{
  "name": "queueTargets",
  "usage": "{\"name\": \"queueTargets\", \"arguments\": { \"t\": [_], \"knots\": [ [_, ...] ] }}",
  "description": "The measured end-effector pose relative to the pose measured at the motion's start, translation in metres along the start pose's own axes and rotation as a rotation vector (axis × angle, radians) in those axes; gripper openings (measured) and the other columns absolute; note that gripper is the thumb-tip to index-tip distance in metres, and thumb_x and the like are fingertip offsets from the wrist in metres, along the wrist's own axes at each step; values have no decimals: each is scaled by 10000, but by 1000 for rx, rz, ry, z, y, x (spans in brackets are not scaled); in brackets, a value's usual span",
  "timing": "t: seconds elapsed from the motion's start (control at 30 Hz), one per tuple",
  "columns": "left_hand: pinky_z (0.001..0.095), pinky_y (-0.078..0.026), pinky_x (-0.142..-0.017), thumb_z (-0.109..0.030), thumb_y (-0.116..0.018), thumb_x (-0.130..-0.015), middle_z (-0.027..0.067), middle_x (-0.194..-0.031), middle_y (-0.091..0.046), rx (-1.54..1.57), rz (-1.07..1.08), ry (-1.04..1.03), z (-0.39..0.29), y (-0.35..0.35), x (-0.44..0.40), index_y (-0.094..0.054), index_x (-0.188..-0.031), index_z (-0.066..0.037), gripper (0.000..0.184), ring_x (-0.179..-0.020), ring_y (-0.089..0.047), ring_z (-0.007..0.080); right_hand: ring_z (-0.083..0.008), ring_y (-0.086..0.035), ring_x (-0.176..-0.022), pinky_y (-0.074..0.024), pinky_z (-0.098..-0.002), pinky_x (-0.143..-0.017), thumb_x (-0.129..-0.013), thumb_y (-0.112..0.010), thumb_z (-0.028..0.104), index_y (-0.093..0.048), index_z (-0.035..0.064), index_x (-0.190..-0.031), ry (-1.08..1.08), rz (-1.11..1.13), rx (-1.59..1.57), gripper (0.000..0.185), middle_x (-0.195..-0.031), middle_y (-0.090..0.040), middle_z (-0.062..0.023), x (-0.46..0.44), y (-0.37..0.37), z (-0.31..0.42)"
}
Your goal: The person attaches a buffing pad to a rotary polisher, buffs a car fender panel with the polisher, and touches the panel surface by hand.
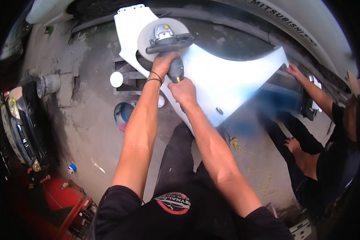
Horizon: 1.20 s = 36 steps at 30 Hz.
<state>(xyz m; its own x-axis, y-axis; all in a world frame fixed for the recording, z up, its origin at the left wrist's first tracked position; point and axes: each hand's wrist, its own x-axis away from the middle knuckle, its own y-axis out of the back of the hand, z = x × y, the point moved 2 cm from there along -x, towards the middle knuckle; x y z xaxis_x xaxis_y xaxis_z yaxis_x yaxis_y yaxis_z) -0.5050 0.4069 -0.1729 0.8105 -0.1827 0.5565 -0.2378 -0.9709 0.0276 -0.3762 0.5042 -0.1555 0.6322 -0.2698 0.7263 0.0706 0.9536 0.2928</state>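
Both my hands hold a rotary polisher [175, 70] with a wide pale round pad [147, 33]. The fingers of my left hand [164, 66] wrap around it just behind its head, by the black D-shaped handle [180, 43]. Farther back, my right hand [183, 92] is closed around the grip at the rear. The pad is over the upper left part of a white car fender [216, 76]; whether it touches the surface I cannot tell. My wrists cover part of the fender's near edge.
At the right, a co-worker's hand [294, 70] holds the fender's far corner. Under the fender are a dark slatted stand [126, 80] and a bucket [122, 114]. A yellow cord [250, 158] trails over the floor. A car bumper [22, 124] and red equipment [60, 204] lie left.
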Motion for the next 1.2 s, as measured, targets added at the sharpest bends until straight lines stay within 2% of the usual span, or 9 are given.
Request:
{"name": "queueTargets", "arguments": {
  "t": [0.2,0.43,0.6,0.67,0.8,0.9,1.0,1.13,1.2],
  "knots": [
    [383,-607,-978,-304,-927,-899,118,-1209,-799,-22,31,18,92,-92,111,-773,-1298,12,532,-1070,-758,228,-489,-791,-1138,-612,-535,-1026,-857,-812,294,-779,-6,-1216,-82,-116,52,470,-1148,-827,-297,81,55,-133],
    [384,-588,-1040,-332,-945,-931,108,-1278,-814,-16,294,299,190,-196,218,-806,-1325,0,534,-1150,-746,214,-427,-822,-1091,-620,-496,-964,-855,-850,224,-769,-20,-1243,-51,-288,-50,465,-1116,-837,-263,159,117,-285],
    [361,-572,-1083,-294,-962,-922,89,-1337,-796,76,306,334,246,-202,254,-801,-1364,-16,546,-1216,-722,199,-422,-820,-1103,-618,-488,-972,-847,-865,216,-755,-8,-1266,-34,-297,-45,487,-1121,-836,-251,190,116,-312],
    [367,-577,-1079,-250,-956,-928,79,-1333,-789,66,241,339,222,-181,259,-774,-1364,0,535,-1210,-725,204,-437,-815,-1105,-617,-498,-975,-850,-861,214,-741,7,-1289,-98,-270,17,500,-1128,-836,-253,191,99,-314],
    [387,-580,-1056,-267,-960,-914,81,-1289,-786,191,75,324,246,-141,244,-771,-1354,-15,541,-1168,-730,214,-507,-786,-1078,-618,-556,-960,-851,-858,279,-734,13,-1238,-18,-135,116,486,-1079,-823,-282,163,76,-302],
    [397,-578,-1050,-282,-945,-930,81,-1282,-781,152,-29,351,225,-127,230,-777,-1328,-15,507,-1156,-731,209,-517,-778,-1059,-614,-577,-953,-843,-861,304,-727,-4,-1210,20,-84,170,497,-1037,-813,-301,138,72,-289],
    [399,-576,-1051,-293,-947,-921,81,-1265,-787,154,-36,302,217,-147,218,-789,-1313,-21,503,-1150,-733,208,-510,-784,-1048,-617,-578,-948,-838,-863,302,-725,-16,-1214,9,-87,102,511,-1008,-808,-305,129,87,-284],
    [389,-578,-1046,-321,-936,-914,103,-1257,-804,-24,134,222,198,-206,213,-803,-1309,-19,515,-1168,-735,221,-515,-784,-1042,-628,-546,-936,-857,-838,254,-753,-18,-1167,40,-210,-78,421,-1013,-811,-303,128,119,-313],
    [385,-596,-1015,-331,-935,-916,108,-1223,-820,-38,218,181,197,-249,214,-809,-1297,-18,509,-1144,-755,222,-472,-816,-999,-628,-504,-925,-870,-833,219,-760,-21,-1143,24,-232,-75,370,-1012,-830,-265,129,145,-336]
  ]
}}
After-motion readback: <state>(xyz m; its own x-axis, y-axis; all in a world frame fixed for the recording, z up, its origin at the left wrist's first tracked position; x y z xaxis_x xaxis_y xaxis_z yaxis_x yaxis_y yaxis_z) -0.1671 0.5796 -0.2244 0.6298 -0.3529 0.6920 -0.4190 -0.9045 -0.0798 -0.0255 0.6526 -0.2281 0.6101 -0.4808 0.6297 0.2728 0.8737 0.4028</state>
